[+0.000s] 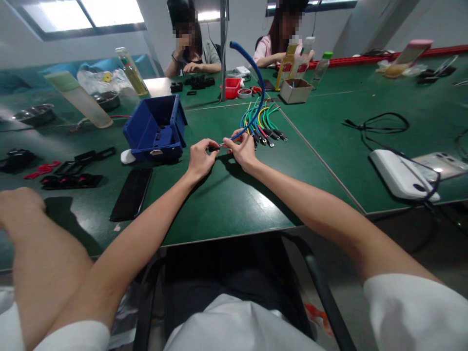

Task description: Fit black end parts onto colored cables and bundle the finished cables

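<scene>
Over the green table (234, 204), both hands meet in the middle. My left hand (201, 157) pinches a small black connector piece (213, 148). Fingers of my right hand (243, 148) close round the lower end of a blue cable (262, 83), which arches up and back. A bit of bare metal shows between the fingertips, where cable and black piece come together; whether they are joined I cannot make out. Just behind my right hand lies a bunch of green, yellow, red and blue wires (263, 118) with black sleeves and metal ring ends.
A blue bin (180, 119) with small black parts stands left of my hands. Nearer me lies a black phone (131, 194). At far left are black racks (71, 182) and a co-worker's arm (47, 258). A white power bank (400, 175) lies right. Two people sit opposite.
</scene>
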`<state>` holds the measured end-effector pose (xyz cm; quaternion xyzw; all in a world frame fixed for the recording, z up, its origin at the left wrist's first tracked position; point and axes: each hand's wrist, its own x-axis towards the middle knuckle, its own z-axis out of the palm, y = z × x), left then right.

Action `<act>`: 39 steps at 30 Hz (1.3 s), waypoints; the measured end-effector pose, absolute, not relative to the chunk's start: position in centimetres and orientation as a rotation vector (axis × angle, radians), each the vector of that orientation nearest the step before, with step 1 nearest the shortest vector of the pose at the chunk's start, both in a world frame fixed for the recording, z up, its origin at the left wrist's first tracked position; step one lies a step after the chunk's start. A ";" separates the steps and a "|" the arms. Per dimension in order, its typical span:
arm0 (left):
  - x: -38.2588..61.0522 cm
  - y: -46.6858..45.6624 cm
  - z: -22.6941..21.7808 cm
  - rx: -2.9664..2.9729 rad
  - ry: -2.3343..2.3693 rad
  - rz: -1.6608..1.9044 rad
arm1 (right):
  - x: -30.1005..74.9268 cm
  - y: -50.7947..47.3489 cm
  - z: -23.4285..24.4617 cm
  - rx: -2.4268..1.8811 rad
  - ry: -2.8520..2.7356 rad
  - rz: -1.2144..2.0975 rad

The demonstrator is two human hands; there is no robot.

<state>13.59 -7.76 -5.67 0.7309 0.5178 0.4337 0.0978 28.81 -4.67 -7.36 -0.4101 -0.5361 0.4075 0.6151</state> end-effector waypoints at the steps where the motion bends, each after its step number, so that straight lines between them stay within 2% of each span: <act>1: 13.6 -7.8 -5.6 2.154 1.541 1.285 | 28.8 -4.7 -7.4 -0.949 -1.230 0.939; 24: 13.7 -8.1 -5.4 2.095 1.533 1.297 | 28.6 -4.7 -7.3 -0.972 -1.230 1.020; 39: 13.4 -7.7 -6.1 2.032 1.337 1.504 | 29.0 -5.0 -6.9 -0.984 -1.320 1.113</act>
